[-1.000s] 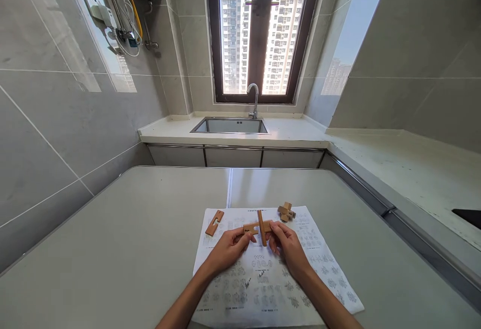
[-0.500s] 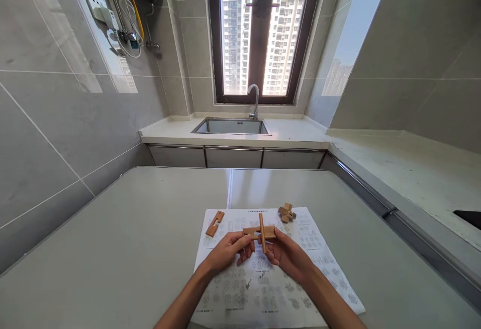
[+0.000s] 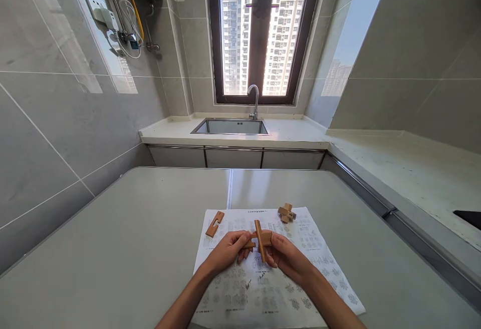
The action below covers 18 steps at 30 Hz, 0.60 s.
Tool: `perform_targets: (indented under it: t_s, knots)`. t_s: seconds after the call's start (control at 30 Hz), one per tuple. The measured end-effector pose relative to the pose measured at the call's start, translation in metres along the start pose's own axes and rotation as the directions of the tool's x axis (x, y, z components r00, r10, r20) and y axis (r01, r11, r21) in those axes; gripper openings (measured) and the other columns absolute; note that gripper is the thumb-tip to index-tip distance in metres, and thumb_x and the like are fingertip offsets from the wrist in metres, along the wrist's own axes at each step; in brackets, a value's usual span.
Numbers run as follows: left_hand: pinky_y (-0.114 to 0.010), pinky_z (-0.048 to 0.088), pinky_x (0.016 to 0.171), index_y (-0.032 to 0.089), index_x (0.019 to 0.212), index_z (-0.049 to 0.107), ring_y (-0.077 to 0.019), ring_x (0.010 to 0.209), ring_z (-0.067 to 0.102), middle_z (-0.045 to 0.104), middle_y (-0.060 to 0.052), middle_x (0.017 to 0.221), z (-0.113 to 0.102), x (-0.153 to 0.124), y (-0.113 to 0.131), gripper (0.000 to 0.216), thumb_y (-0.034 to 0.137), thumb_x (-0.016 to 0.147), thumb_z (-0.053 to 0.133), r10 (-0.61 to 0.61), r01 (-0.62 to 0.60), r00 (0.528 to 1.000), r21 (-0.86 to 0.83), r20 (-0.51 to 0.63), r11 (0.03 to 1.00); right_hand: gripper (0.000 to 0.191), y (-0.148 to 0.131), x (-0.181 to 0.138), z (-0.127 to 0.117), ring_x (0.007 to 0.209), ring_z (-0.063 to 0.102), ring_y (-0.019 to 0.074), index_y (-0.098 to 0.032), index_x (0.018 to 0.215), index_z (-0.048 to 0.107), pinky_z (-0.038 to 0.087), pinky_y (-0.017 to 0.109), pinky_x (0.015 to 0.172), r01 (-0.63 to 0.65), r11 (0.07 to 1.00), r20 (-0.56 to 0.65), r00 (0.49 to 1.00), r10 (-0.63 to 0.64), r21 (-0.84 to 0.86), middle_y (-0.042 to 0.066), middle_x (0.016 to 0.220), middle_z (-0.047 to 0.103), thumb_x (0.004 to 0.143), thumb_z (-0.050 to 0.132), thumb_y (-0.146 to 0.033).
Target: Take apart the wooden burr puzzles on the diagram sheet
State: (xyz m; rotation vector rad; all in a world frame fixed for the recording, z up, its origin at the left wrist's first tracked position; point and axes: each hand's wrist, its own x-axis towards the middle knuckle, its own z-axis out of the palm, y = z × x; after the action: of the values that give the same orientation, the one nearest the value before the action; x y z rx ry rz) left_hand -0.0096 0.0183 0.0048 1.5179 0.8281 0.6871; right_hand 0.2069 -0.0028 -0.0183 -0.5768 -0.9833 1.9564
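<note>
Both my hands hold a wooden cross (image 3: pixel 260 239) of two flat notched puzzle pieces above a printed sheet (image 3: pixel 274 289). My left hand (image 3: pixel 227 251) pinches the left end of the horizontal piece. My right hand (image 3: pixel 287 256) grips its right end, fingers closed. One loose notched wooden piece (image 3: pixel 215 224) lies on the sheet's far left corner. A small assembled wooden knot (image 3: pixel 286 213) sits at the sheet's far right.
The sheet lies on a grey table (image 3: pixel 112 249) with a seam down its middle. Beyond it stand a counter with a steel sink (image 3: pixel 230 126) and tap (image 3: pixel 254 99) under a window. A second counter (image 3: pixel 413 169) runs along the right.
The wooden cross has come down and closer to me, and my two hands have drawn nearer together around it. The loose pieces on the sheet have not moved.
</note>
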Motion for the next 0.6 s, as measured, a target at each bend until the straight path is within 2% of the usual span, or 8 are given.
perform_targets:
  t_s: [0.17, 0.37, 0.6]
  knots:
    - [-0.026, 0.038, 0.060, 0.018, 0.072, 0.055, -0.0117, 0.053, 0.046, 0.055, 0.002, 0.058, 0.0011, -0.0010, 0.0046, 0.055, 0.064, 0.101, 0.045, 0.005, -0.005, 1.000, -0.010, -0.013, 1.000, 0.056, 0.0001, -0.0003, -0.0011, 0.053, 0.044, 0.0090, -0.014, 0.121, 0.071, 0.034, 0.022, 0.054, 0.014, 0.999, 0.015, 1.000, -0.013, -0.030, 0.001, 0.074, 0.060, 0.087, 0.077, -0.058]
    - [-0.026, 0.037, 0.055, 0.018, 0.074, 0.053, -0.0112, 0.050, 0.044, 0.053, 0.003, 0.057, 0.0006, 0.0003, 0.0016, 0.056, 0.068, 0.099, 0.046, 0.004, -0.005, 1.000, -0.049, -0.020, 0.999, 0.060, -0.0002, -0.0011, 0.0000, 0.054, 0.039, 0.0093, -0.014, 0.127, 0.070, 0.032, 0.023, 0.057, 0.037, 0.997, 0.032, 0.999, -0.035, -0.062, -0.003, 0.062, 0.053, 0.087, 0.077, -0.059]
    - [-0.026, 0.037, 0.056, 0.017, 0.077, 0.057, -0.0115, 0.051, 0.045, 0.055, 0.002, 0.060, 0.0012, 0.0001, 0.0001, 0.059, 0.070, 0.099, 0.045, 0.003, -0.003, 1.000, -0.037, -0.004, 0.999, 0.063, 0.0034, 0.0004, -0.0028, 0.055, 0.053, 0.0105, -0.016, 0.130, 0.067, 0.037, 0.022, 0.051, -0.004, 1.000, 0.032, 0.999, 0.004, 0.014, 0.003, 0.077, 0.066, 0.086, 0.076, -0.060]
